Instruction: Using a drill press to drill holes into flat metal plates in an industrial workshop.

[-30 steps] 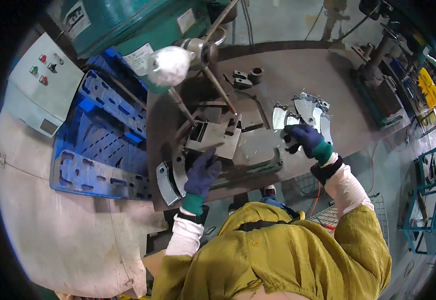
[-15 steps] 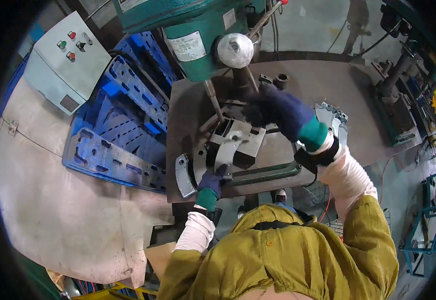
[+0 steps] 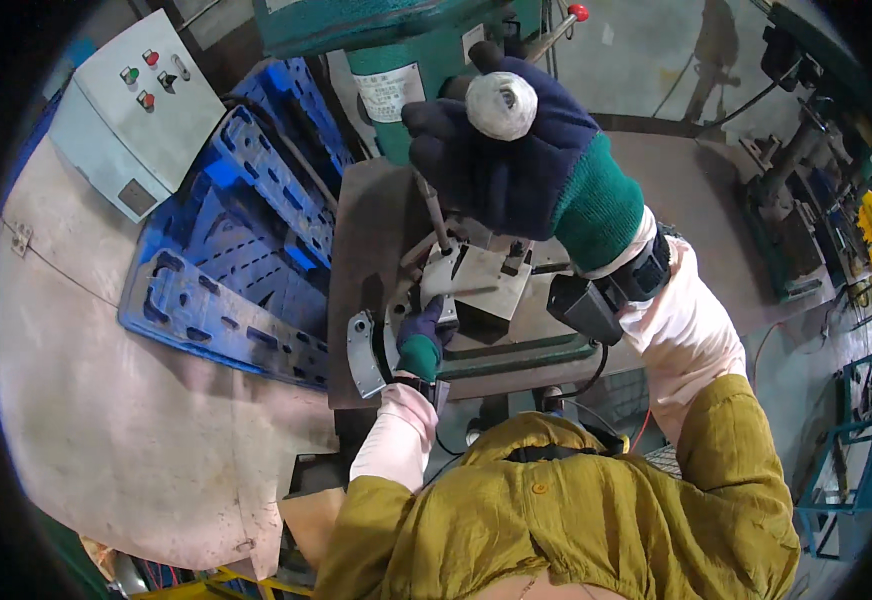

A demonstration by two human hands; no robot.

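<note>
My left hand (image 3: 422, 328), in a dark glove with a green cuff, grips the lower end of a curved metal plate (image 3: 438, 285). The plate's upper end lies beside a steel fixture block (image 3: 493, 283), just below the slim rod (image 3: 433, 212) of a green drill press (image 3: 396, 130). My right hand (image 3: 506, 165), gloved alike, is raised around the press's feed handle, behind its white wrapped hub (image 3: 502, 106); some of its fingers are hidden. To the left of my left hand lies another curved metal plate (image 3: 363, 353) with holes.
A red-tipped lever (image 3: 561, 30) sticks out behind my right hand. Blue plastic pallets (image 3: 221, 310) and a grey control box (image 3: 146, 115) with buttons stand left of the metal table (image 3: 711, 200). Another machine (image 3: 786, 215) stands at its right end.
My right hand has moved up and left from above the table to the feed handle. My left hand has pushed the curved metal plate farther in, under the rod.
</note>
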